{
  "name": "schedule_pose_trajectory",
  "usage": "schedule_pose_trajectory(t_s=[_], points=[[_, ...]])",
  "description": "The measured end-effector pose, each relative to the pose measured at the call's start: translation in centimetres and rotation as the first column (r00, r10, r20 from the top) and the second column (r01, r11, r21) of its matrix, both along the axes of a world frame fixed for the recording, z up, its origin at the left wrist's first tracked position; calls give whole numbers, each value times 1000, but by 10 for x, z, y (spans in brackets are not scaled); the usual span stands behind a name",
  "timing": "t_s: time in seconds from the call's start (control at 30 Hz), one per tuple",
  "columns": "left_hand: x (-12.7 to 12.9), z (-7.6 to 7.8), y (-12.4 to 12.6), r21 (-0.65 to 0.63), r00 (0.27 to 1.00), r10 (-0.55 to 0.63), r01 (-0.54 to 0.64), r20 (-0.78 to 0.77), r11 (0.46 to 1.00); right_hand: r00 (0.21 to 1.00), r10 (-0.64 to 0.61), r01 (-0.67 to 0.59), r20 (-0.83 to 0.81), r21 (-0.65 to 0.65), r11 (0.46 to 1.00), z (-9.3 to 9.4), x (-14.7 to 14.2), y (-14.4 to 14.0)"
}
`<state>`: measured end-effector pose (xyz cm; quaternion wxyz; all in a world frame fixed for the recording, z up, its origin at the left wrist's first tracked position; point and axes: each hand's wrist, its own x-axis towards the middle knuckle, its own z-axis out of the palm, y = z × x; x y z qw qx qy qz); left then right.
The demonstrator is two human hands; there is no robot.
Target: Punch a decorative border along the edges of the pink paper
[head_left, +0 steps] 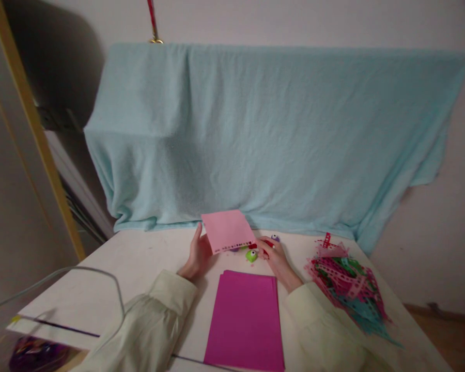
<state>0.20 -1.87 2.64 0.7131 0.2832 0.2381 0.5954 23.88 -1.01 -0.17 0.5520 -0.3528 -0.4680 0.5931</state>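
Punching the pink sheet [228,230] along its lower edge.
Left hand [197,256] fingers grip the sheet above the desk [147,263]; right hand [276,257] presses the red punch [264,245] (mostly hidden); shifting sideways seems next.

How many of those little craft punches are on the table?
3 that I can make out: a green punch just below the pink sheet, a red punch under the right hand, a purple punch behind it. Others may hide behind the sheet.
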Motion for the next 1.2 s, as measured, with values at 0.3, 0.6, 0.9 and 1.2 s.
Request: schedule_pose_trajectory(t_s=[0.3, 0.6, 0.9, 1.2], points=[[16, -15, -5, 164, 869, -168, 271, -465, 948, 968, 118, -122, 221, 3, 993, 9, 2, -7], [28, -13, -15, 126, 740, -256, 418, -622, 900, 898, 208, -205, 387, -49, 977, 24, 0, -16], [29, -9, -19, 176, 733, -217, 418, -645, 891, 908, 203, -205, 368, -36, 978, 16, 3, -13], [29, -27, -9, 142, 661, -107, 312, -743, 939, 854, 291, -278, 431, -95, 956, 31, 1, -20]])
